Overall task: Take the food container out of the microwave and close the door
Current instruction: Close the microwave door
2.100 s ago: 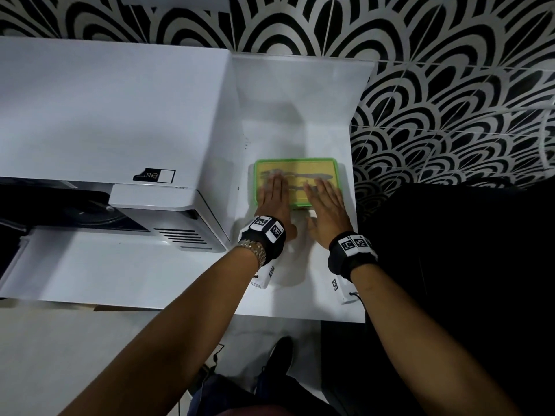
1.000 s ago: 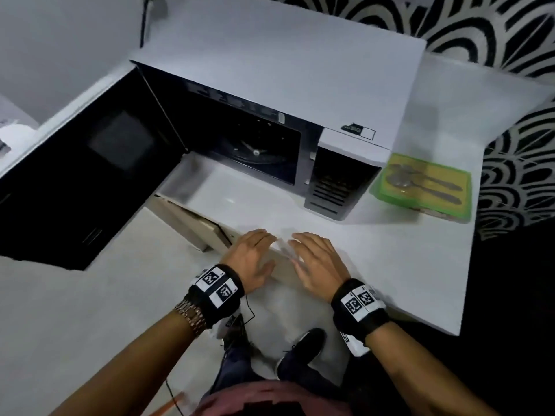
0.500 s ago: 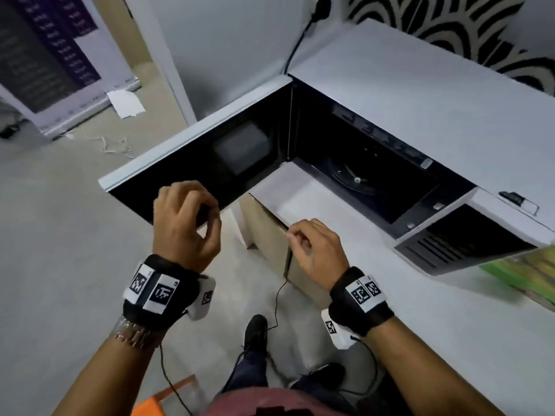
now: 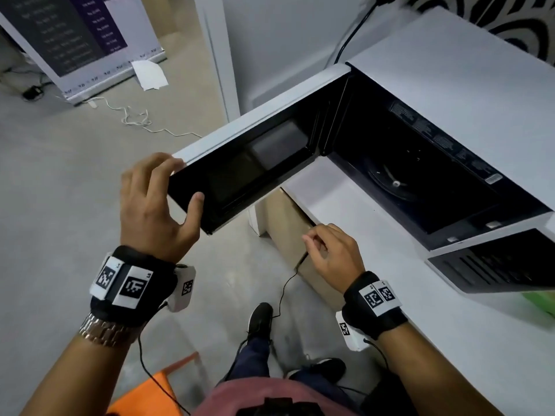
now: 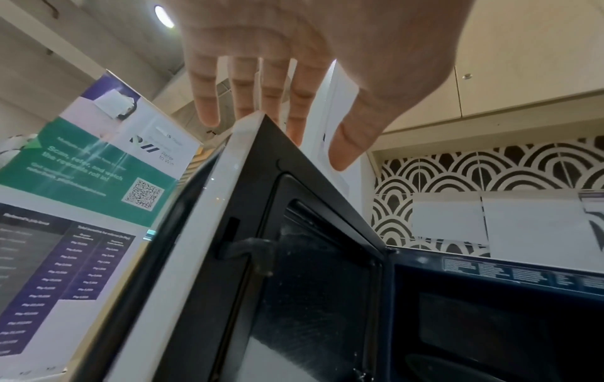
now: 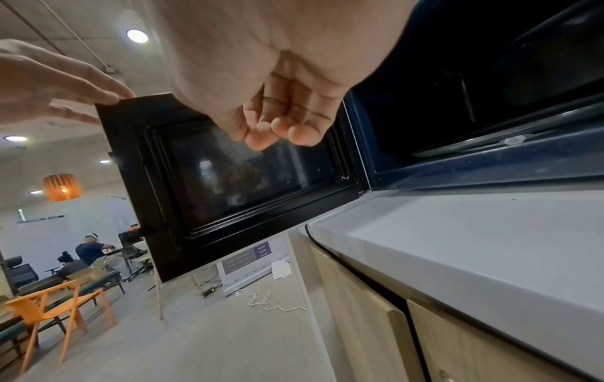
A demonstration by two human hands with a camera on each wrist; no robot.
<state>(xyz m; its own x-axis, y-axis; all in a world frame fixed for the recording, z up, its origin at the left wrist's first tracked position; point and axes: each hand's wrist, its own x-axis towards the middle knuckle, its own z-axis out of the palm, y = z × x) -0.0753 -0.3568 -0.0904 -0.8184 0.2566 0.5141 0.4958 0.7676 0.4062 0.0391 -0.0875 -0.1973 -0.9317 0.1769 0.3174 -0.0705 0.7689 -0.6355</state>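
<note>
The white microwave (image 4: 450,85) stands on the counter (image 4: 405,295) with its dark-lined door (image 4: 255,163) swung wide open to the left. Its cavity shows only the bare turntable (image 4: 393,181). My left hand (image 4: 186,181) holds the door's free edge, fingers over the white outer side and thumb on the black inner face (image 5: 294,258). My right hand (image 4: 315,241) hovers at the counter's front edge, fingers loosely curled, holding nothing (image 6: 278,134). A sliver of the green food container (image 4: 540,304) shows on the counter right of the microwave.
Wooden cabinet fronts (image 6: 359,310) sit under the counter. A printed banner (image 4: 75,40) and a loose white cable (image 4: 135,118) lie on the floor to the left. An orange chair (image 4: 168,382) is near my legs. People sit at tables far off (image 6: 88,253).
Both hands left the green container on the counter and my view swung left. My left hand rose and took the open door's free edge; my right hand stayed by the counter's front edge.
</note>
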